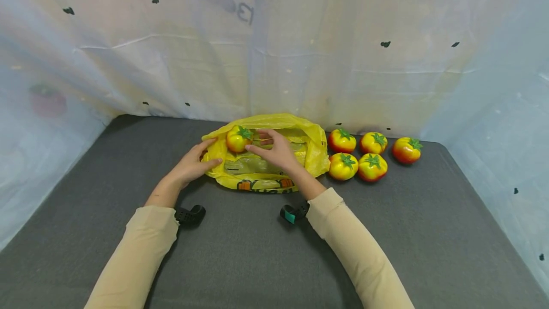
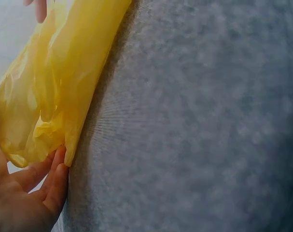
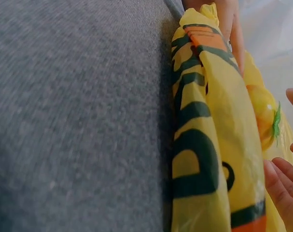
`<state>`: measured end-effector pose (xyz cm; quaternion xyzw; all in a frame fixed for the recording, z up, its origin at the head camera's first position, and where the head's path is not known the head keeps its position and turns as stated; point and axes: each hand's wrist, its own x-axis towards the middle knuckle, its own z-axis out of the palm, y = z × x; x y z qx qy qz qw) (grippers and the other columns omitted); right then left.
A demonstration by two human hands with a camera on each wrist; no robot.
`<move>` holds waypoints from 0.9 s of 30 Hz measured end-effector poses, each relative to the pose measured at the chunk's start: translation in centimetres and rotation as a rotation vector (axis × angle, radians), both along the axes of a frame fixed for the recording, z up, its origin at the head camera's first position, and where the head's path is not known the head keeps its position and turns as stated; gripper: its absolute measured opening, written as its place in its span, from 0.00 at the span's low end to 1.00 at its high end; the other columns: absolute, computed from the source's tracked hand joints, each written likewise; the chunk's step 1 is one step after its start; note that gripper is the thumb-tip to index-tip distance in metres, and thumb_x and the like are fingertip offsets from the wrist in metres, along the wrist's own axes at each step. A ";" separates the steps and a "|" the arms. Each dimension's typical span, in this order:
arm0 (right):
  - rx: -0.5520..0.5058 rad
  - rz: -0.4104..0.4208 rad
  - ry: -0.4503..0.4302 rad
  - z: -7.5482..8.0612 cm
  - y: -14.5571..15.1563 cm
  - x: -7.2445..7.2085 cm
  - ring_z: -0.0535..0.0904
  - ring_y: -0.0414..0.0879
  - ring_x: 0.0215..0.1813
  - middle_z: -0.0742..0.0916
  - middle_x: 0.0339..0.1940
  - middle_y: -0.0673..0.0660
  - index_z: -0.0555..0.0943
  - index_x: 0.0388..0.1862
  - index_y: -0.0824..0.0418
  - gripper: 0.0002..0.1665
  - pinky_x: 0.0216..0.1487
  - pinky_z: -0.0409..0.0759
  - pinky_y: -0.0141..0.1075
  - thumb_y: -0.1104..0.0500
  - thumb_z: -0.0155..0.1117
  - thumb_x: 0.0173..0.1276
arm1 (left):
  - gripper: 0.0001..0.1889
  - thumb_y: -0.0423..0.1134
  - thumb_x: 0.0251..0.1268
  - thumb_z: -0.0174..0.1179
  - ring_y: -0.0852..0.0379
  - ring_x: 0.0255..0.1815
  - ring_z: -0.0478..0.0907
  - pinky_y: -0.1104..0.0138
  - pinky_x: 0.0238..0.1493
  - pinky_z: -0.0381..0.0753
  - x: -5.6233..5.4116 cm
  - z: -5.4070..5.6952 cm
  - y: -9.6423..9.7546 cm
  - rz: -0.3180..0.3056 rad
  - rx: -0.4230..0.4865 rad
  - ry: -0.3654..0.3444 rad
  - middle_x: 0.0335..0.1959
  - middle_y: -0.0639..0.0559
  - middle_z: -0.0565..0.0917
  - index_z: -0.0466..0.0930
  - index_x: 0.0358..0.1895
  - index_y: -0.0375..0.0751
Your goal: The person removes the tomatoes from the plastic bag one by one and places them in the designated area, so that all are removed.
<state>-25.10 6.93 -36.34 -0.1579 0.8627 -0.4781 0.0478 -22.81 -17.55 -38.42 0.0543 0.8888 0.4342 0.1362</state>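
A yellow plastic bag lies with its mouth spread wide on the dark grey table. My left hand holds the bag's left end, thumb at the front rim; in the left wrist view its fingers reach the bag's bottom corner. A yellow-red tomato with a green leafy top sits inside the bag's mouth at the left. Just right of it, my right hand hovers over the opening, thumb and fingers spread apart and holding nothing. The same tomato shows beyond the printed bag side in the right wrist view.
Right of the bag stand several more tomatoes, among them a front one and a rightmost one. A whitish plastic sheet walls off the back and sides of the table.
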 end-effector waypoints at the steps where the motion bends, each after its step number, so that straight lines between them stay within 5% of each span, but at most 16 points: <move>1: 0.003 -0.001 -0.001 0.0 -0.1 -0.1 0.76 0.57 0.61 0.78 0.62 0.62 0.70 0.68 0.57 0.35 0.57 0.78 0.48 0.46 0.66 0.65 | 0.38 0.47 0.72 0.52 0.32 0.74 0.48 0.40 0.69 0.57 0.0 0.0 0.0 -0.003 -0.001 -0.003 0.77 0.33 0.45 0.43 0.78 0.47; 27: 0.053 0.029 0.008 -0.6 -3.1 -1.7 0.71 0.54 0.66 0.71 0.70 0.57 0.65 0.72 0.55 0.40 0.63 0.74 0.46 0.49 0.68 0.64 | 0.38 0.45 0.73 0.52 0.32 0.74 0.48 0.39 0.68 0.58 -0.2 0.3 0.1 -0.025 -0.010 -0.004 0.76 0.31 0.44 0.42 0.78 0.45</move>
